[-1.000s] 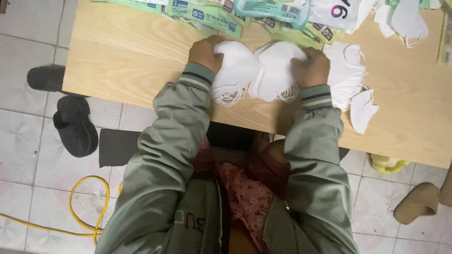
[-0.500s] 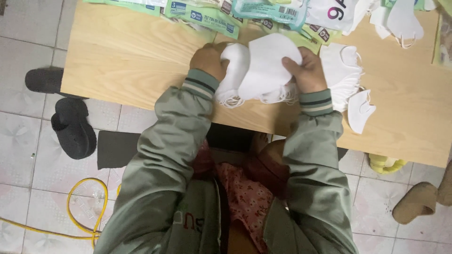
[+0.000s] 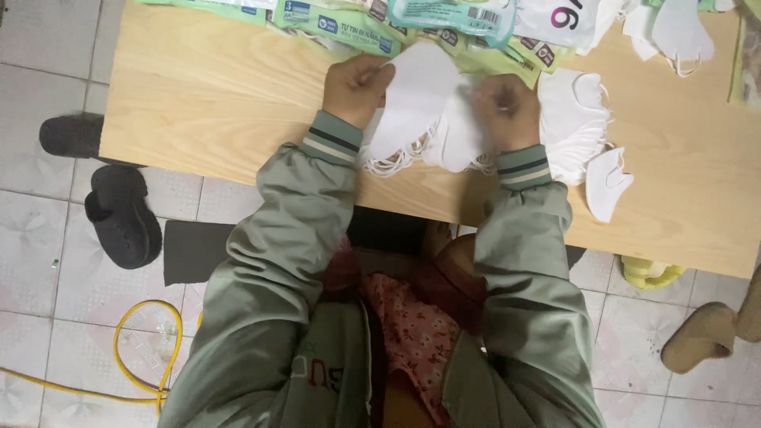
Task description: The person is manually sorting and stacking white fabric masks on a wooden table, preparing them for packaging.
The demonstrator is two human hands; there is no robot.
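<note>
Left hand [image 3: 358, 83] and right hand [image 3: 507, 111] are pinching a white mask stack [image 3: 420, 103] between their fingers, lifting it just above the bench [image 3: 222, 103]. Keeping edges aligned and loops untangled looks key. More masks [image 3: 575, 119] are lying just right.

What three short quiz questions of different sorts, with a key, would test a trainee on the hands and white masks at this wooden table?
1. True or false: both hands hold white masks over the table.
2. Which lies on the floor left of the table? A) black slipper B) red bucket C) broom
3. Fill in: the yellow ___ curls on the floor tiles.

Key
1. True: the left hand and right hand grip the masks.
2. A, the black slipper.
3. Cable.
</note>
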